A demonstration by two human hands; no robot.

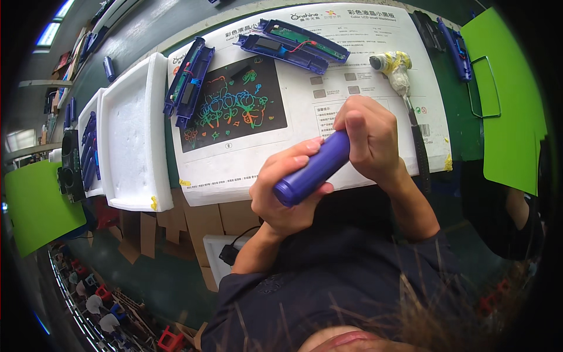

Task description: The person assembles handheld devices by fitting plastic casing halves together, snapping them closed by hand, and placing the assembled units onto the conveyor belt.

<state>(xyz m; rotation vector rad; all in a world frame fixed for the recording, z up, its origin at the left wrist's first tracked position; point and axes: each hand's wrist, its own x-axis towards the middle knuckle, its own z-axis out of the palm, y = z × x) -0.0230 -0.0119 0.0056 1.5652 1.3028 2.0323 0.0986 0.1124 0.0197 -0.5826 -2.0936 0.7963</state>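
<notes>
Blue plastic cylinder point(311, 168) gripped between left hand point(287, 193) and right hand point(366, 138), just below white printed sheet point(352, 76).

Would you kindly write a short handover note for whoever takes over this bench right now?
Left hand: grips the near end of the blue tube.
Right hand: closed over the tube's far end.
On the printed sheet: two open blue casings with circuit boards showing, another open casing at its left edge, a taped tool.
White foam trays sit left.
Done: unclear.
Left: casings remain open.
</notes>
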